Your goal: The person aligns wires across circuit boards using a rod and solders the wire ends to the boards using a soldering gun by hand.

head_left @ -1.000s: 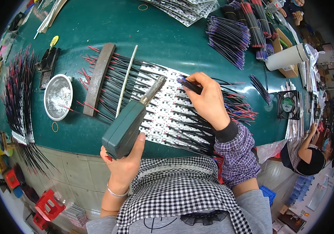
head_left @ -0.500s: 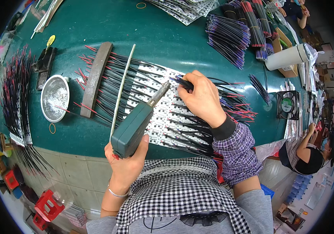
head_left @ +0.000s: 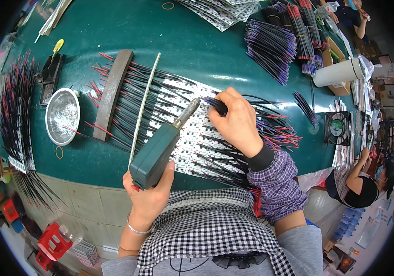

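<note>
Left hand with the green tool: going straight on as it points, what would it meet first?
Probably the white board panel under the tip of the green tool, though depth is unclear; the dark wires in the right hand end beside that line.

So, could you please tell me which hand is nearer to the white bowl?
The left hand: it holds a green tool, right of the white bowl and lower in view. The right hand, holding black wires, is farther right.

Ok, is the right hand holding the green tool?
No, the left hand grips the green tool; the right hand holds dark wires.
</note>
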Demonstrator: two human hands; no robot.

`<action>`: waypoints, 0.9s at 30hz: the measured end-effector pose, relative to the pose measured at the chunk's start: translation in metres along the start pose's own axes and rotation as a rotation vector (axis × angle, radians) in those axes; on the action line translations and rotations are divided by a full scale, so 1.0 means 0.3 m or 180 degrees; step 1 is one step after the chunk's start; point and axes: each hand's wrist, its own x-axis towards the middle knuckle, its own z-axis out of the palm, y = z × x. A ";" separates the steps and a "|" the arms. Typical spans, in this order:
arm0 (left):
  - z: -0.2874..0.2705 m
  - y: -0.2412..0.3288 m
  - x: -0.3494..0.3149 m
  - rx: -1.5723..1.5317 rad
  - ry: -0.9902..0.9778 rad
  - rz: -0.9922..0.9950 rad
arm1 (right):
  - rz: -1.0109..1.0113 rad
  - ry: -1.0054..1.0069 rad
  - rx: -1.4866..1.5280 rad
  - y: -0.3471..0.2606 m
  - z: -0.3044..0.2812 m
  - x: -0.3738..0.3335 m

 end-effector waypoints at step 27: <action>0.007 -0.019 0.028 0.0558 -0.0409 0.0304 | -0.0033 -0.0674 0.0037 0.018 -0.040 0.080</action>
